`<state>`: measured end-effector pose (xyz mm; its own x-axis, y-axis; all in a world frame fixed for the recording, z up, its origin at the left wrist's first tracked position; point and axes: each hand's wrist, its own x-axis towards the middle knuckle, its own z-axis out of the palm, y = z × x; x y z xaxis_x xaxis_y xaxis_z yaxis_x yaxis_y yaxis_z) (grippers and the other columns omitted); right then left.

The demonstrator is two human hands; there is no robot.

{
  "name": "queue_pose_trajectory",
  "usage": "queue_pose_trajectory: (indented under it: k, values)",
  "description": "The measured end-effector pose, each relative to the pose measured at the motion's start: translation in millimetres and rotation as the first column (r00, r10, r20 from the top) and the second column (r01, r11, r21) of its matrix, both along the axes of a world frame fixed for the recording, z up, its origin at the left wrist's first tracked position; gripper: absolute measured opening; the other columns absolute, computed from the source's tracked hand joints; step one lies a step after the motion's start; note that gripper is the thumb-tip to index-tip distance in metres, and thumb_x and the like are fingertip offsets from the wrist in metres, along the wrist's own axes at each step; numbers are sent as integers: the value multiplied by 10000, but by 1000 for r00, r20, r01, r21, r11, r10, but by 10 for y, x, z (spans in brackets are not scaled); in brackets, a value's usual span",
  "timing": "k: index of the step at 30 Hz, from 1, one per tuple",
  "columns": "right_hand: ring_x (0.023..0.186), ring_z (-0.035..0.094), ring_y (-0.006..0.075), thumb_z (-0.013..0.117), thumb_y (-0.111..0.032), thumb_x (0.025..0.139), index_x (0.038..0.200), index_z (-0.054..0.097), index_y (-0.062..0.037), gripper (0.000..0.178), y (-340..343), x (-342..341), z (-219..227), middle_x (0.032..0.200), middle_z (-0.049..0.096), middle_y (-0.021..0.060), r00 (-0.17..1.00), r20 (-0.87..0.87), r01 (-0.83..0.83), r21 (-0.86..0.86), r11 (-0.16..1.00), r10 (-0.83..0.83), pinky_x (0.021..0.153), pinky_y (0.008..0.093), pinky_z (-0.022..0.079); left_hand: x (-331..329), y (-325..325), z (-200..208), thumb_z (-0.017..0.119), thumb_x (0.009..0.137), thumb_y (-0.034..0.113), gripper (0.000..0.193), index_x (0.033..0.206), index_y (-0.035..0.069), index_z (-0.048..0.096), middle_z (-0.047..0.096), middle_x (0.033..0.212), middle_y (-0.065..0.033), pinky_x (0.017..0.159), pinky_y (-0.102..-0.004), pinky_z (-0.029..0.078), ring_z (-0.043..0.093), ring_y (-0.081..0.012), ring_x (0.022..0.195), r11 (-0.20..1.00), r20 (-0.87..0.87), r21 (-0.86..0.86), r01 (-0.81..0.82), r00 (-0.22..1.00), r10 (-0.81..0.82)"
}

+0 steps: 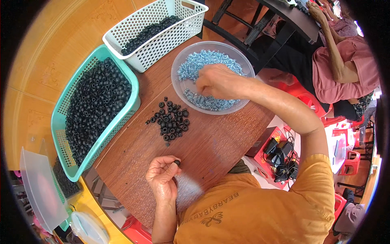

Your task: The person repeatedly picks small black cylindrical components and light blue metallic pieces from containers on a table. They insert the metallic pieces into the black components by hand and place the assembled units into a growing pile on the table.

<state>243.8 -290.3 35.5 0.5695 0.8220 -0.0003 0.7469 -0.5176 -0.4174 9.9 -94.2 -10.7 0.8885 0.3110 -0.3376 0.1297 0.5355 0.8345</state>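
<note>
Left hand (161, 175) pinch-tight on tiny piece (177, 162), axis kinda unclear, plain black; right hand (219, 81), 1 o'clock, grip hidden.

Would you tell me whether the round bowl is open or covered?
Open: no lid covers the bowl, and the right hand reaches inside.

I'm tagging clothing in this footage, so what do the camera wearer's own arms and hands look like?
The left hand and right hand are ungloved, with no watch showing on either wrist. Both forearms are bare. The right short sleeve is mustard-yellow and ends above the elbow, part of a shirt with dark printing and a looping emblem. The left sleeve can't be made out.
</note>
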Motion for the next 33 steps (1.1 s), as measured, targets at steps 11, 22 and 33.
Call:
queue_pose_trajectory:
  k: [11, 22, 33]
  values:
    - [792, 537, 305, 664, -60, 609, 660, 577, -10, 113, -150, -249, -90, 733, 535, 121, 966, 240, -93, -43, 995, 100, 658, 408, 446, -5, -8, -8, 665, 737, -51, 138, 846, -22, 585, 624, 861, -140, 525, -242, 472, 579, -155, 640, 999, -2, 39, -4, 1000, 4]
    - [778, 519, 286, 688, -106, 639, 625, 551, -22, 161, -164, -253, -134, 712, 510, 93, 979, 196, -66, 24, 998, 60, 645, 382, 433, 7, -19, 16, 646, 741, -64, 122, 838, -26, 584, 618, 867, -146, 530, -229, 482, 586, -156, 672, 999, 1, 47, -5, 1000, 5]
    - [751, 526, 302, 619, -54, 612, 607, 520, -26, 102, -124, -275, -236, 700, 514, 109, 947, 317, -59, 17, 998, 51, 640, 394, 434, 5, -10, 7, 644, 741, -61, 121, 842, -32, 582, 616, 862, -152, 540, -240, 481, 575, -163, 658, 1000, 9, 28, 2, 1000, -2]
